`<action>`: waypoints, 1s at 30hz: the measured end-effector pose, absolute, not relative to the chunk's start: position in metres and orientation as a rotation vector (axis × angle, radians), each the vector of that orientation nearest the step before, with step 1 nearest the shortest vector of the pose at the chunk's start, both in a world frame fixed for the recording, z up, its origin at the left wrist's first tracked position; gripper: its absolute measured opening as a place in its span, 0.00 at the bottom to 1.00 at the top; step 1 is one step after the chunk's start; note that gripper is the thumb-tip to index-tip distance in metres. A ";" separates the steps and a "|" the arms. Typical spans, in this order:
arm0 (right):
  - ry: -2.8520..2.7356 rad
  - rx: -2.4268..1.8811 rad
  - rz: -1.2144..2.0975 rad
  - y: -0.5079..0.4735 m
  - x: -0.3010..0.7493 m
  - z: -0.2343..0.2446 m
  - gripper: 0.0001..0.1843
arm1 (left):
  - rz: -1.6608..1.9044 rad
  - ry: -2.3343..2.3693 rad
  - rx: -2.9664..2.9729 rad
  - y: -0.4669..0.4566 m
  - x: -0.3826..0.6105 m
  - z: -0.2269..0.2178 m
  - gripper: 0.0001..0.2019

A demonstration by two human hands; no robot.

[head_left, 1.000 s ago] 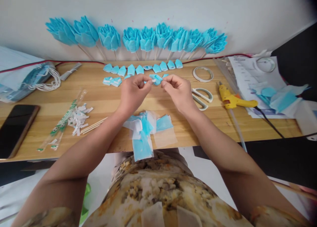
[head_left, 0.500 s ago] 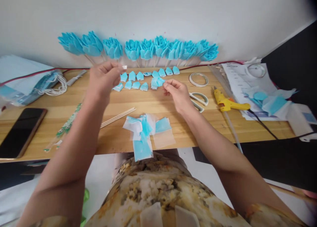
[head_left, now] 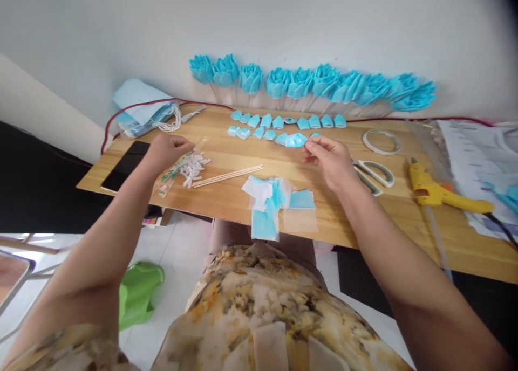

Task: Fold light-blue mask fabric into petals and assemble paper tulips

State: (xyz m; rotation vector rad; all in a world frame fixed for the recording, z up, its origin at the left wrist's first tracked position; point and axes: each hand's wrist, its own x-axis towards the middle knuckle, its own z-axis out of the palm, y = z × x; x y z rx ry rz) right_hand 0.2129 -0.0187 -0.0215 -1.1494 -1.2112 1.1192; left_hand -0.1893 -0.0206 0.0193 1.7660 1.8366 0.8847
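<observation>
Cut blue sheets (head_left: 265, 225) at near edge of table (head_left: 218, 201). Left hand (head_left: 165, 152) near white scraps (head_left: 192, 170), fingers drawn together; cannot tell if holding anything. Right hand (head_left: 328, 158), nearer one, pinches blue petal (head_left: 294, 139) by right end; petal left of fingers, long axis left-right. Beyond: petal rows (head_left: 266, 121), blue flowers (head_left: 299, 83).
</observation>
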 end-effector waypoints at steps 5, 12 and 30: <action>-1.242 -1.127 1.118 -0.017 0.216 -0.023 0.16 | 0.737 1.913 1.838 -0.024 -0.187 0.018 0.03; -1.258 -1.136 1.167 -0.023 0.213 -0.018 0.14 | 0.979 1.809 2.071 -0.027 -0.163 0.027 0.11; -1.408 -1.044 1.332 -0.029 0.220 -0.009 0.13 | 0.642 0.913 1.603 -0.006 -0.013 0.026 0.12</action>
